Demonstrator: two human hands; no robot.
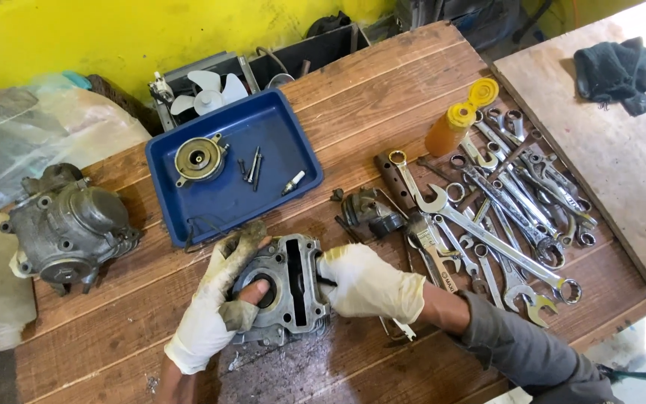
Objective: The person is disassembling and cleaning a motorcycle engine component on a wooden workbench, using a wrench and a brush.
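Note:
A grey metal engine cylinder block (293, 288) lies on the wooden table (383, 82) near its front edge. My left hand (214, 307), in a dirty pale glove, grips the block's left side with the thumb pushed into its round bore. Gloved too, my right hand (368, 284) clasps the block's right side.
A blue tray (278, 127) holds a round metal part (199, 158), bolts and a small plug. A grey engine casing (69, 224) sits at the left. Several wrenches (502, 217), an orange bottle (454, 123) and a dark small part (368, 211) lie at the right. A dark rag (620, 73) rests on another board.

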